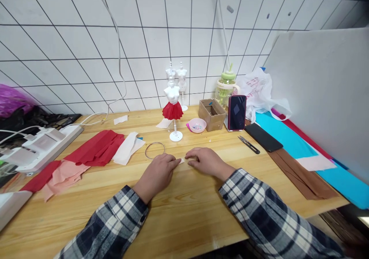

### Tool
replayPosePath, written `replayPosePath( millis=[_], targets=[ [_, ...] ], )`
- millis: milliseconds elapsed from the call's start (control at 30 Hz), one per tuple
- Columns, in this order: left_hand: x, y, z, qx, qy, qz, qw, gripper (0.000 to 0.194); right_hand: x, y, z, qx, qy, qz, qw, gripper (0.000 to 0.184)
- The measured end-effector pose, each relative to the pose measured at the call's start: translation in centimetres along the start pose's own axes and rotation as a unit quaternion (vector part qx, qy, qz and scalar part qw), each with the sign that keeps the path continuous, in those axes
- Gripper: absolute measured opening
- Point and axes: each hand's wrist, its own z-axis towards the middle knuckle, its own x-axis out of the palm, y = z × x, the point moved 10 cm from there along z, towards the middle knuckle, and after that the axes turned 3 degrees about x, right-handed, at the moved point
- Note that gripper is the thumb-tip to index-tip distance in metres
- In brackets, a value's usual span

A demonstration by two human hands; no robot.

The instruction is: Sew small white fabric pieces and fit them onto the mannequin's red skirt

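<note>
My left hand [158, 174] and my right hand [205, 161] rest on the wooden table [184, 209], fingertips meeting on a small white scrap of paper [181, 160]. Both hands pinch or press its ends with closed fingers. A thin wire ring [155, 150] lies just beyond my left hand. Behind it stands a small white mannequin wearing a red pleated skirt [173, 111] on a round base.
Red, pink and white paper sheets [95, 148] lie at left beside a power strip [43, 145]. A pink bowl [197, 125], cardboard box [212, 114], phone [236, 112], green bottle [226, 88], small scissors [249, 145], dark phone [263, 137], brown and cyan sheets [300, 174] sit right.
</note>
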Motion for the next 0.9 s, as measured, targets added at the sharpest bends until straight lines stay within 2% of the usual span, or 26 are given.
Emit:
replayPosePath(
  millis=[100, 200, 300, 367, 567, 667, 767, 833, 900],
  targets=[
    [-0.5, 0.5, -0.1, -0.016, -0.033, -0.037, 0.999, 0.04, 0.0, 0.2, 0.0, -0.008, -0.016, 0.017, 1.0, 0.031],
    [-0.7, 0.7, -0.1, -0.022, -0.058, -0.092, 0.994, 0.037, -0.3, 1.4, -0.2, -0.046, -0.045, 0.032, 0.997, 0.04],
    [-0.9, 1.1, -0.1, -0.049, -0.087, -0.154, 0.983, 0.033, -1.0, 2.8, -0.5, -0.094, -0.089, 0.038, 0.991, 0.032],
    [-1.2, 1.3, -0.1, -0.064, -0.103, -0.178, 0.977, 0.031, -1.5, 3.2, -0.6, -0.101, -0.108, 0.046, 0.988, 0.027],
    [-1.4, 1.5, -0.3, -0.052, -0.114, -0.175, 0.977, 0.033, -1.9, 3.2, -0.3, -0.07, -0.089, 0.049, 0.992, 0.017],
    [-1.8, 2.0, -0.5, -0.073, -0.129, -0.16, 0.976, 0.03, -1.9, 2.7, -0.2, -0.047, -0.087, 0.059, 0.993, 0.018],
    [-2.3, 2.5, -0.6, -0.099, -0.146, -0.153, 0.972, 0.03, -1.6, 1.8, 0.0, -0.01, -0.08, 0.098, 0.992, 0.021],
    [-2.6, 2.3, -0.4, -0.092, -0.148, -0.144, 0.974, 0.032, -1.1, 1.1, 0.1, 0.015, -0.064, 0.142, 0.988, 0.022],
    [-2.7, 2.2, -0.3, -0.084, -0.145, -0.134, 0.977, 0.025, -0.8, 0.6, 0.2, 0.031, -0.055, 0.174, 0.983, 0.023]
  ],
)
